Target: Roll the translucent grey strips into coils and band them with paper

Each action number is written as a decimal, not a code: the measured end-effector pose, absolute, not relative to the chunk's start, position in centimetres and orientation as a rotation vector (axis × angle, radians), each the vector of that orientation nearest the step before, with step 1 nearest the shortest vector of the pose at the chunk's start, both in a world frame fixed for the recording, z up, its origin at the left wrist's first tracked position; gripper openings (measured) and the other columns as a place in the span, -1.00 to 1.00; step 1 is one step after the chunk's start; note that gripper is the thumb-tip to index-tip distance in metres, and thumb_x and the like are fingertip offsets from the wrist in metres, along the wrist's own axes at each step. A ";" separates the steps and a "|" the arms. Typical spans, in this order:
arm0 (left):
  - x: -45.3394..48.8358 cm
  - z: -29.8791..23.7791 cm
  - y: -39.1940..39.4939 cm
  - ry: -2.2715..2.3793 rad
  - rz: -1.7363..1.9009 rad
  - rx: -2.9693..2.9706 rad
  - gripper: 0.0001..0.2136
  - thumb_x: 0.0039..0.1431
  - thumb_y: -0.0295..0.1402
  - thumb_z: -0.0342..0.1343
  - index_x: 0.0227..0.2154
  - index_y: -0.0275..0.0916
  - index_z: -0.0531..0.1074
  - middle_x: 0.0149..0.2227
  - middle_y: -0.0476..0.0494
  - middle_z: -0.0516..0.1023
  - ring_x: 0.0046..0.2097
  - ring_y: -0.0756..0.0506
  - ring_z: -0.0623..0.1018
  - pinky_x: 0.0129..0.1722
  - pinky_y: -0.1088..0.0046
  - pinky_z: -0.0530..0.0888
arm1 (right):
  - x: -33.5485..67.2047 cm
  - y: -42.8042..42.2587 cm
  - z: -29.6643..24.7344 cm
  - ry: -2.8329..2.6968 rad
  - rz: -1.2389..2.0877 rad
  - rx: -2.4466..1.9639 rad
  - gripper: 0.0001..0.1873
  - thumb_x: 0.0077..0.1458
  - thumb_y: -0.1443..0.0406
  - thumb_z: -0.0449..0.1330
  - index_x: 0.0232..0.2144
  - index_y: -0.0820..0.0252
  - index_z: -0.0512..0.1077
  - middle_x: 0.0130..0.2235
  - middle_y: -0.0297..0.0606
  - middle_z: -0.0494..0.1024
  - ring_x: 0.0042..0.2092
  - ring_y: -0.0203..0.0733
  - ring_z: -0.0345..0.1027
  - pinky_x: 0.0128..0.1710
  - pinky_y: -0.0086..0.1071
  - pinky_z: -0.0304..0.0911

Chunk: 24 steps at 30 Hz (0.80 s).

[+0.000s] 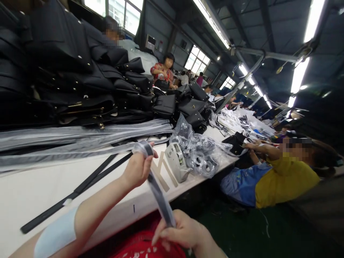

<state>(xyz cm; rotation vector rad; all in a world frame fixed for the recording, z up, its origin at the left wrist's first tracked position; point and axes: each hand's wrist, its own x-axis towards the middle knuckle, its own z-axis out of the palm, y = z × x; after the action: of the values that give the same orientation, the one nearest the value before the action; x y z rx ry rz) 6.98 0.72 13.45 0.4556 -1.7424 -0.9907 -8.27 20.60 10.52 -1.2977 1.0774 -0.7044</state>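
A dark strap (pixel 158 195) in a translucent whitish wrapping runs slantwise between my two hands, above the table's front edge. My left hand (pixel 138 167) is closed around its upper part, where the strap bends over into a loop. Lower down, near my red clothing, my right hand (pixel 185 229) grips the other end between thumb and fingers. More wrapped straps (pixel 67 143) lie lengthwise along the table behind my left hand. Bare black straps (pixel 88 182) rest on the white tabletop (pixel 118 195) to the left of it.
Black handbags (pixel 88 79) are piled high at the back left. A whitish tape dispenser (pixel 176 161) and crumpled clear plastic (pixel 199 154) stand right of my left hand. A co-worker in yellow and blue (pixel 279 179) sits along the right side; another person (pixel 163 73) works behind the bags.
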 end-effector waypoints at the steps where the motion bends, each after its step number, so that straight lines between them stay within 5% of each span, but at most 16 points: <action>1: 6.9 13.2 0.7 -1.940 -0.817 0.469 -0.68 0.24 -0.13 -0.08 -0.31 -0.27 0.44 -0.28 -0.28 0.48 -0.16 -0.26 0.46 -0.01 0.13 0.33 | -9.3 21.0 10.9 1.074 -0.839 -1.243 -0.47 0.14 -0.04 0.14 -0.27 0.36 0.56 -0.60 -0.32 0.38 -0.61 -0.44 0.18 -0.58 -0.55 0.10; 6: 5.8 13.3 3.5 -2.559 -0.834 0.280 -0.62 0.19 -0.03 -0.05 -0.52 -0.22 0.39 -0.53 -0.14 0.41 -0.48 -0.12 0.38 -0.42 0.36 0.31 | -14.8 20.9 12.6 1.300 -1.348 -1.116 -0.51 0.12 -0.04 0.16 -0.46 0.31 0.48 -0.68 -0.36 0.34 -0.71 -0.46 0.02 -0.66 -0.52 0.03; 10: 5.5 13.5 5.0 -2.305 -1.962 0.162 -0.43 0.26 0.09 -0.25 -0.55 -0.24 0.43 -0.74 0.04 0.23 -0.67 0.01 0.23 -0.53 0.46 0.28 | -15.7 20.0 13.3 1.626 -1.173 -1.323 -0.62 0.12 0.06 0.21 -0.20 0.27 0.48 -0.34 -0.18 0.53 -0.32 -0.23 0.41 -0.28 -0.38 0.32; 12: 5.5 13.3 4.8 -1.885 -2.467 0.107 -0.40 0.23 0.13 -0.25 -0.53 -0.27 0.45 -0.83 0.11 0.12 -0.74 0.04 0.15 -0.51 0.46 0.34 | -14.9 20.0 12.9 1.651 -1.107 -1.446 -0.50 0.06 0.05 0.26 -0.03 0.23 0.42 -0.11 -0.12 0.50 -0.09 -0.12 0.38 -0.04 -0.28 0.27; 14: 5.6 13.3 4.3 -1.476 -2.712 0.089 -0.43 0.22 0.12 -0.16 -0.52 -0.29 0.46 -0.86 0.16 0.05 -0.77 0.06 0.10 -0.50 0.47 0.37 | -13.8 20.1 12.0 1.563 -1.069 -1.462 -0.36 0.02 0.03 0.28 0.08 0.21 0.33 -0.09 -0.14 0.48 -0.11 -0.11 0.37 -0.07 -0.29 0.28; 17: 6.1 13.9 3.1 -1.061 -2.822 0.082 -0.51 0.26 0.00 -0.09 -0.45 -0.35 0.49 -0.82 0.18 0.06 -0.75 0.10 0.08 -0.47 0.52 0.40 | -12.6 19.8 10.6 1.646 -1.045 -1.449 -0.36 0.01 0.08 0.29 0.08 0.21 0.30 -0.26 -0.24 0.48 -0.29 -0.21 0.36 -0.26 -0.38 0.29; 21: 7.6 15.8 1.5 -0.763 -2.724 0.031 -0.54 0.34 -0.17 -0.16 -0.34 -0.45 0.50 -0.74 0.13 0.13 -0.69 0.10 0.14 -0.31 0.47 0.46 | -12.0 18.7 9.5 2.037 -1.061 -1.504 -0.61 0.14 0.16 0.16 -0.02 0.21 0.41 -0.21 -0.17 0.52 -0.18 -0.12 0.39 -0.13 -0.32 0.28; 24: 8.7 17.0 0.4 -0.701 -2.473 0.022 -0.62 0.33 -0.26 -0.13 -0.25 -0.48 0.49 -0.64 0.06 0.23 -0.59 0.05 0.27 -0.21 0.40 0.46 | -11.0 18.3 9.6 1.940 -0.795 -1.527 -0.67 0.22 0.17 0.04 -0.13 0.20 0.50 -0.40 -0.26 0.51 -0.31 -0.18 0.39 -0.21 -0.35 0.28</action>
<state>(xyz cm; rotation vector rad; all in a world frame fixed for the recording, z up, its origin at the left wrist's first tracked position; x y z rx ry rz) 8.73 0.36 16.97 0.0216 -0.7006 -2.4729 -11.00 18.33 9.62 -1.5269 1.9399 -0.7955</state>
